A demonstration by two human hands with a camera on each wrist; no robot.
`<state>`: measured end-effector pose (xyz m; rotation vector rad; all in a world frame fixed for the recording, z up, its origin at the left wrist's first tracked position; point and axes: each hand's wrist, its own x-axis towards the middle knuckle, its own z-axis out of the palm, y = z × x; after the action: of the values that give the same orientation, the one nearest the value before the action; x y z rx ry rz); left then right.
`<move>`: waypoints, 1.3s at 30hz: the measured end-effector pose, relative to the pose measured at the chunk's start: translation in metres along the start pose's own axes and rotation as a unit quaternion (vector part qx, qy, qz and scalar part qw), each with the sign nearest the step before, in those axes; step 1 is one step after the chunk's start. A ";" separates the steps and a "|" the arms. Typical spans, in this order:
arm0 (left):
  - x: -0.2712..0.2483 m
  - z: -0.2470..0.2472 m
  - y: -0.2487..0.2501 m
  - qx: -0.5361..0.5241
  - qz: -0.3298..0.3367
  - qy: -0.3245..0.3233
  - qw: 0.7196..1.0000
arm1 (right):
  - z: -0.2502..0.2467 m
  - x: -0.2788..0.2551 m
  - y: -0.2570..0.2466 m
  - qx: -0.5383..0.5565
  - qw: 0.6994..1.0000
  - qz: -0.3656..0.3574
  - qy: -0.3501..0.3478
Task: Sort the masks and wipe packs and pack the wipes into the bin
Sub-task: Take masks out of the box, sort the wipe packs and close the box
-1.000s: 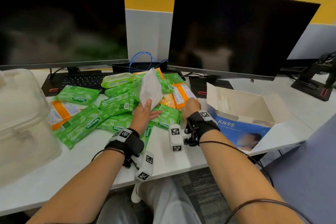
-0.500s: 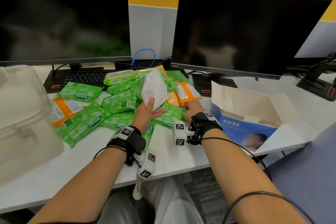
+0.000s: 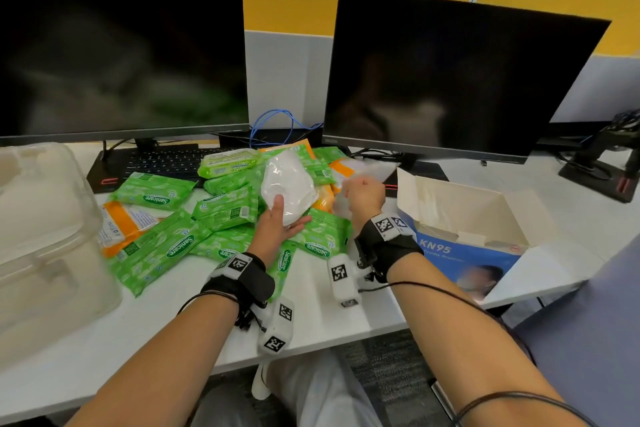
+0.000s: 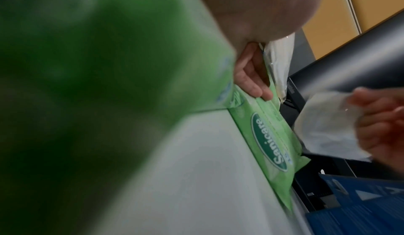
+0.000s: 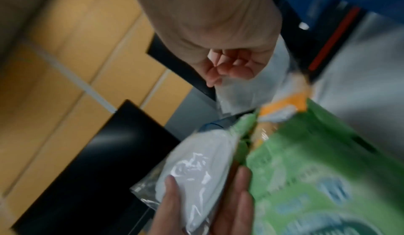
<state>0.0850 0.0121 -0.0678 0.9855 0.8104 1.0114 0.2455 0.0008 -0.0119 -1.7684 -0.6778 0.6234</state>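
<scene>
Fingers of the left hand (image 3: 277, 225) and right hand (image 3: 363, 196) each grasp a bagged mask (image 3: 287, 184), while every wipe pack (image 3: 162, 246) lies unpacked on the table (image 3: 311, 315), bin (image 3: 45, 236) unfilled.

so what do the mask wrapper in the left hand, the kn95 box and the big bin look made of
Mask wrapper: thin clear plastic film, glossy, with crinkled highlights over the white mask. KN95 box: cardboard, blue printed outside, plain matte off-white inside the open flaps. Bin: probably rigid plastic, translucent and milky.
</scene>
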 end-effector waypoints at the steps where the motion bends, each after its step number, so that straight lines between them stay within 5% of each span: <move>1: 0.000 0.001 0.001 -0.015 -0.008 0.007 1.000 | -0.002 -0.002 -0.005 -0.002 0.999 -0.047 0.018; 11: -0.008 0.032 0.071 -0.123 -0.003 -0.027 0.992 | -0.071 -0.043 -0.069 -0.010 0.970 -0.189 -0.150; 18: -0.009 0.079 0.090 -0.145 0.036 -0.078 0.986 | -0.129 -0.055 -0.082 -0.068 0.963 -0.141 -0.218; 20: -0.012 0.098 0.094 -0.117 0.052 -0.104 0.986 | -0.150 -0.053 -0.084 -0.092 0.968 -0.166 -0.165; 22: -0.014 0.114 0.096 -0.084 0.067 -0.093 0.990 | -0.178 -0.050 -0.088 -0.130 0.968 -0.213 -0.042; 24: -0.014 0.125 0.093 -0.059 0.079 -0.080 0.992 | -0.209 -0.048 -0.092 -0.205 0.946 -0.242 0.063; 27: -0.013 0.139 0.084 -0.011 0.090 -0.097 0.991 | -0.246 -0.050 -0.092 -0.339 0.905 -0.228 0.120; 34: -0.014 0.175 0.073 0.042 0.090 -0.113 0.989 | -0.241 -0.043 -0.062 -0.541 0.827 -0.130 0.074; 39: -0.014 0.181 0.064 0.086 0.096 -0.141 0.982 | -0.215 -0.020 -0.033 -0.535 0.842 -0.059 -0.031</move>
<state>0.2226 -0.0380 0.0571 1.3411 0.5814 0.9477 0.3779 -0.1470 0.0805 -2.6937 -1.3316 0.1798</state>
